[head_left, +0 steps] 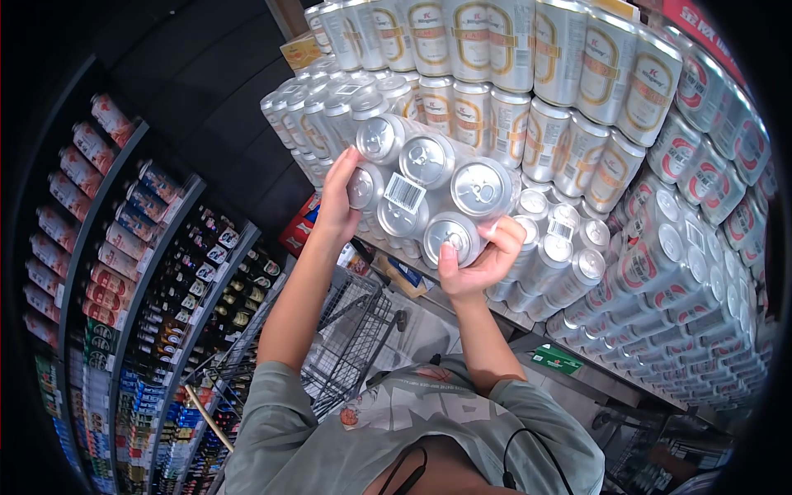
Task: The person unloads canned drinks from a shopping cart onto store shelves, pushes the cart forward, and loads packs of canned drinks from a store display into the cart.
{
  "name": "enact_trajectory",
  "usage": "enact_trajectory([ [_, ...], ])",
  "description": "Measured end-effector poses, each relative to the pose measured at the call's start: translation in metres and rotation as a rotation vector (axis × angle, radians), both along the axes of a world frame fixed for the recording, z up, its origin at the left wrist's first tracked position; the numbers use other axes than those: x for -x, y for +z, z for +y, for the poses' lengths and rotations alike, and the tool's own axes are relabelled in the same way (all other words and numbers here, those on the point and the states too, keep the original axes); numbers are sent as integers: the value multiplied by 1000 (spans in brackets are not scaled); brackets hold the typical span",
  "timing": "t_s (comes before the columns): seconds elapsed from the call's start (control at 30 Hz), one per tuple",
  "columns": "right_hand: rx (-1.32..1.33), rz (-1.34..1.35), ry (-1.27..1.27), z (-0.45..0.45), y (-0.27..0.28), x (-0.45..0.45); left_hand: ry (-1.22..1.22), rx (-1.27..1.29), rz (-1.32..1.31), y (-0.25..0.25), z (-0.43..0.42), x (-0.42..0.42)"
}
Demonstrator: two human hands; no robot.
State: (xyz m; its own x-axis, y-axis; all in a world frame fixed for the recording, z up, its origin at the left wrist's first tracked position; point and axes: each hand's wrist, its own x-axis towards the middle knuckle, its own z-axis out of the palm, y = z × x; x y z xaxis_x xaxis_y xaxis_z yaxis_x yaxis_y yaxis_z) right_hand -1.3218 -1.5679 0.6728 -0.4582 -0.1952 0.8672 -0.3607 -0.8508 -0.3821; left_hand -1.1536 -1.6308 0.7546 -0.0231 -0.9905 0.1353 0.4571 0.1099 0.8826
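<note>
Squeezed between the left hand [335,198] and the right hand [488,260], a clear-wrapped pack of six silver cans [426,162] sits at twelve o'clock in the head view. The right thumb presses a can top. Gold-labelled silver cylindrical cans [474,41] rise at one o'clock; slick film could slip under uneven pressure, or a bump could topple the stack.

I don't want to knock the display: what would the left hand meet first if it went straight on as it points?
Beyond the wrapped pack it already grips, the left hand would probably meet the stacked silver cans ahead, though the gap is hard to judge.
</note>
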Motion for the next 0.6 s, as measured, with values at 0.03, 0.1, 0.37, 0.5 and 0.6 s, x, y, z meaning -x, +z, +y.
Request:
enact_trajectory([
  [0.03,5,-25,25,1,1,-2,1,2,2,-3,-1,-2],
  [0.1,12,-48,51,4,2,-4,-49,69,-6,-14,-6,-8],
  [0.37,-104,-250,178,48,-2,-27,-128,226,97,-37,13,-17],
  [0.5,-216,-232,203,77,-12,-29,-74,91,151,-64,38,-25],
  [0.6,-309,-211,285,91,-15,-35,-8,76,215,-89,62,-39],
])
